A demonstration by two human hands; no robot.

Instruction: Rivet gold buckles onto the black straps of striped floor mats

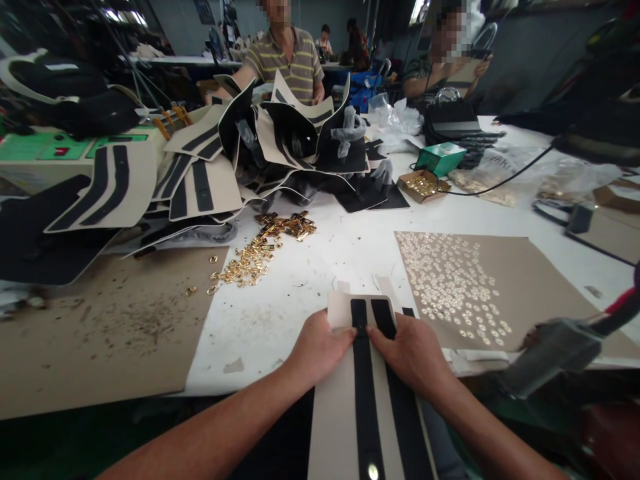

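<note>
The left hand [320, 347] and right hand [414, 347] both grip one panel [370, 400] at the worktop's [345, 250] near edge. Two black strips [362, 380] run along it. I see two boards, left [150, 373] and right [525, 280]; uncountably many washers [436, 287] crowd the right one.

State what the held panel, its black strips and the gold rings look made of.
Panel: perhaps card or synthetic leather; smooth, matte beige face.
Strips: fabric or synthetic, unclear which; dull black, little shine.
Rings: probably plated metal; bright, polished glints.
</note>
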